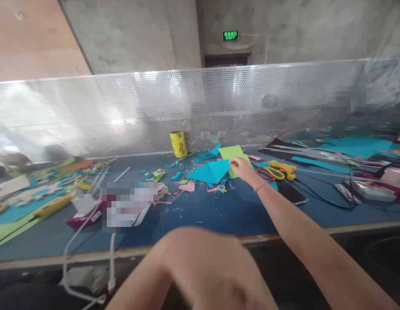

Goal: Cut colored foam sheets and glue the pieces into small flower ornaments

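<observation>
While the right hand (241,168), right of centre, pinches blue paper (206,173) in its fingers, the left hand (212,262), bottom centre, blurs, its fingers impossible to tell.

At lower centre, the blue table (200,221) offers a nearly bare strip where a hand could pass. Above it, the blue paper (210,171) stands in the way; at left, a packet (129,209); at right, the right forearm (293,223), near a phone (293,192). Farther up, a perforated screen (148,112) closes the passage.
</observation>
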The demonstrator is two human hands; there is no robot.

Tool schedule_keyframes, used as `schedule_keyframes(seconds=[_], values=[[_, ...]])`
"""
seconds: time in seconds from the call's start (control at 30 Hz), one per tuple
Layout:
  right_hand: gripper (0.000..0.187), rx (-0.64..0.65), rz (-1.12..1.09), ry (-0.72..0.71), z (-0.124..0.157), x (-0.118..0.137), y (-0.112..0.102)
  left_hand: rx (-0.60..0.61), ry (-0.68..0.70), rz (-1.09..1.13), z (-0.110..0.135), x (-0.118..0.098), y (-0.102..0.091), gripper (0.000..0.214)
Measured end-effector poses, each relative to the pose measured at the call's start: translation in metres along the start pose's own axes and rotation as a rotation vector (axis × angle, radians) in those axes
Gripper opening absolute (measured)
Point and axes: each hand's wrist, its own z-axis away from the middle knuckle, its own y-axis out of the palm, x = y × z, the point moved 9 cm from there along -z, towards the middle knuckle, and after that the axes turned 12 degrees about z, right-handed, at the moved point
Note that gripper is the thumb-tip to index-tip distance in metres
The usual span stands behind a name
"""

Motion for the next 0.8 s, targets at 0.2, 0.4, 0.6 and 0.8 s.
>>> schedule_keyframes(seconds=[0.2, 0.4, 0.6, 0.8], values=[[0.033, 0.087, 0.095, 0.054, -0.006, -0.027, 0.010, -0.700, -0.733, -0.603, 0.012, 0.133, -0.151, 0.033], [0.037, 0.231, 0.374, 0.194, -0.004, -0.077, -0.002, -0.830, -0.789, -0.567, 0.017, 0.210, -0.160, 0.063], [0.043, 0.459, 0.462, 0.244, 0.012, -0.086, -0.006, -0.785, -0.845, -0.479, 0.026, 0.230, -0.154, 0.075], [0.073, 0.659, 0.543, 0.256, 0.029, -0.073, 0.008, -0.857, -0.959, -0.413, 0.046, 0.242, -0.159, 0.080]])
